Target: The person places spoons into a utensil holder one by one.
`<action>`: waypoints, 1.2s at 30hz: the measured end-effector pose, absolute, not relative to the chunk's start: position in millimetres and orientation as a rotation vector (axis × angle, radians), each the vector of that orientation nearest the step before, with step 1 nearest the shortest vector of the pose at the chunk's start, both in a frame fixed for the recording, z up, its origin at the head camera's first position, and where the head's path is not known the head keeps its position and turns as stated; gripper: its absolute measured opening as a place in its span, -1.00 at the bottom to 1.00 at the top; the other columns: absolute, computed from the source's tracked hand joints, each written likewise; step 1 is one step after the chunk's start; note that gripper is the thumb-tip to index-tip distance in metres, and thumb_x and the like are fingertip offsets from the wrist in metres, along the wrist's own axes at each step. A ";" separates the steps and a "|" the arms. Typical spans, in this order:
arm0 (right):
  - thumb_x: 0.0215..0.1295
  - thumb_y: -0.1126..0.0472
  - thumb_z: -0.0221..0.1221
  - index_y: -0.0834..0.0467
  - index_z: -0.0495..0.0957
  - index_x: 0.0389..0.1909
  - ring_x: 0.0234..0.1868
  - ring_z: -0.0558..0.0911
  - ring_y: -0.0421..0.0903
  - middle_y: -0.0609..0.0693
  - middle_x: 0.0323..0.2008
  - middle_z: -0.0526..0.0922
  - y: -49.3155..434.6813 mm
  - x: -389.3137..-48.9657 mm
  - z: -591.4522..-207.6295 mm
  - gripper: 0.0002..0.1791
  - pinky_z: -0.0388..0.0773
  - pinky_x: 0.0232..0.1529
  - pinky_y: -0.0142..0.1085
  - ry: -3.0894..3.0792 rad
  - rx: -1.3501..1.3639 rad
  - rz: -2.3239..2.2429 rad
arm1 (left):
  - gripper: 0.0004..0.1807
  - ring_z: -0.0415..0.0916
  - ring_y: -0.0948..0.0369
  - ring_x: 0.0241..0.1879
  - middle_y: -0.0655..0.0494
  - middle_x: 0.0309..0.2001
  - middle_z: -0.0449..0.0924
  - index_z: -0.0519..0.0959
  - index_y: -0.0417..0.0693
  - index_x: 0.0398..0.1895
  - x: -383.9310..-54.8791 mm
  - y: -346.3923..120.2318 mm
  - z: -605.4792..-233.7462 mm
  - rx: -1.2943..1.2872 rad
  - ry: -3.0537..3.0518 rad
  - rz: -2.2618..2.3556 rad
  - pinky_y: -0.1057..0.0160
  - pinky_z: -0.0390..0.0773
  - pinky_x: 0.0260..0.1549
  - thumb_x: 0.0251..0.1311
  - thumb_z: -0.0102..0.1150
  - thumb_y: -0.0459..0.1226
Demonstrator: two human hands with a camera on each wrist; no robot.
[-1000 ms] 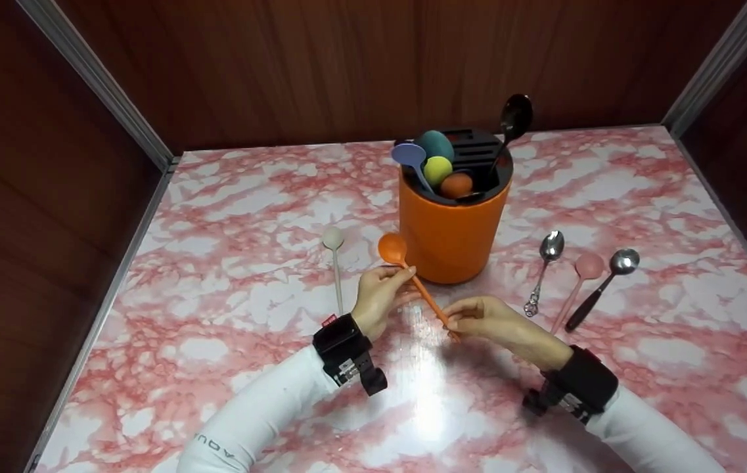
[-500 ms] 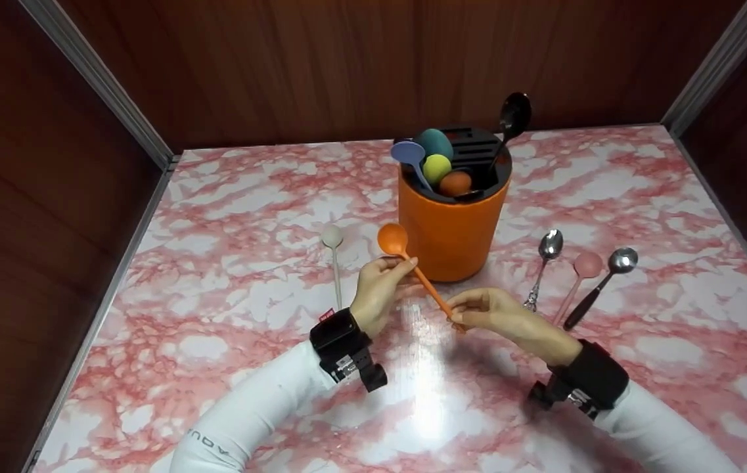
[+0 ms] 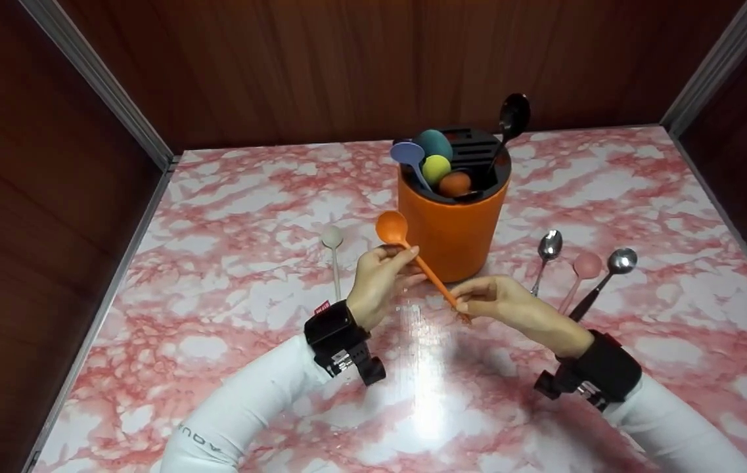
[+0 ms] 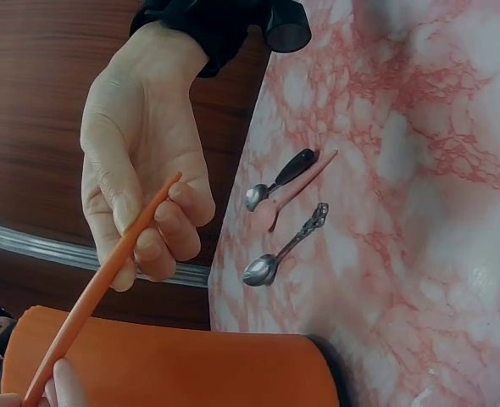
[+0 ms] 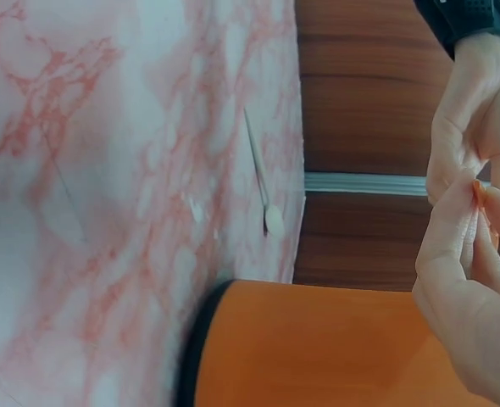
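In the head view an orange spoon (image 3: pixel 435 281) slants in front of the orange utensil holder (image 3: pixel 452 230), its bowl up and to the left. My left hand (image 3: pixel 376 282) pinches it just below the bowl. Thumb and fingers of my right hand (image 3: pixel 511 307) pinch the handle near its lower end. The left wrist view shows the spoon's thin handle (image 4: pixel 93 292) running between the two hands, raised above the table. From the right wrist only the orange tip between the fingers shows; the rest of the spoon is hidden by the hands.
Purple, teal, yellow, brown and black spoons stand in the holder's black slotted top (image 3: pixel 478 148). A pale spoon (image 3: pixel 332 238) lies left. On the right lie an ornate silver spoon (image 3: pixel 550 246), a pink spoon (image 3: pixel 587 266) and a dark-handled metal spoon (image 3: pixel 621 261). Wood-grain walls surround the marbled table.
Both hands have moved upward in the head view with the orange spoon, the right hand also slightly rightward. Both keep their pinch. The holder and the lying spoons stay where they were.
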State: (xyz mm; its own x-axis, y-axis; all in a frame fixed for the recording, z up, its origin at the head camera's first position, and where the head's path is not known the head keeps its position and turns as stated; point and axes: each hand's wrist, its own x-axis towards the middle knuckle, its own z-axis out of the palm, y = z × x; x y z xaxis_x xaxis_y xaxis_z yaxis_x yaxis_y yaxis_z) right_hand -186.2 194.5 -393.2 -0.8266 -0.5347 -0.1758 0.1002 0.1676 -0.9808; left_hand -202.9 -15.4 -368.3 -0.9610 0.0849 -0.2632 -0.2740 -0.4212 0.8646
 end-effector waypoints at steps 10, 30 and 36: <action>0.37 0.25 0.17 0.37 0.54 0.05 -0.23 0.57 -0.13 0.02 -0.23 0.66 198.2 -189.4 -372.8 -0.67 0.54 -0.08 -0.29 2.010 -0.401 -1.636 | -0.96 0.55 0.22 -0.50 -0.01 -0.48 0.54 0.45 -0.39 -0.24 -205.1 -15.6 -353.3 -0.161 1.568 2.520 0.20 0.72 -0.29 0.29 0.09 -0.53; 0.36 0.22 0.19 0.38 0.51 0.11 -0.03 0.56 -0.03 0.06 -0.09 0.64 198.5 -194.4 -344.6 -0.60 0.45 0.12 -0.16 2.120 -0.350 -1.615 | -0.93 0.57 0.19 -0.41 -0.06 -0.37 0.52 0.45 -0.39 -0.18 -211.5 -15.2 -322.7 -0.129 1.555 2.543 0.18 0.70 -0.21 0.32 0.07 -0.52; 0.36 0.21 0.18 0.37 0.52 0.10 -0.05 0.58 0.01 0.06 -0.14 0.66 197.2 -197.3 -337.5 -0.61 0.48 0.09 -0.19 2.152 -0.341 -1.631 | -0.91 0.56 0.19 -0.39 -0.05 -0.33 0.51 0.46 -0.39 -0.16 -213.6 -15.1 -313.3 -0.115 1.553 2.567 0.18 0.70 -0.21 0.31 0.08 -0.52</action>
State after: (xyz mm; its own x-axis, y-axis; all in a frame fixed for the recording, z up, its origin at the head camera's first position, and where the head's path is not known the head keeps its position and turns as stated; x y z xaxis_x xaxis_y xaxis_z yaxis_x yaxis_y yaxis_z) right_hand -197.3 197.2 -337.5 -0.8829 -0.4340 -0.1791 0.0552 0.2830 -0.9575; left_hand -213.6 -15.1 -313.3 -0.9875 0.0788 -0.1367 -0.1577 -0.4580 0.8749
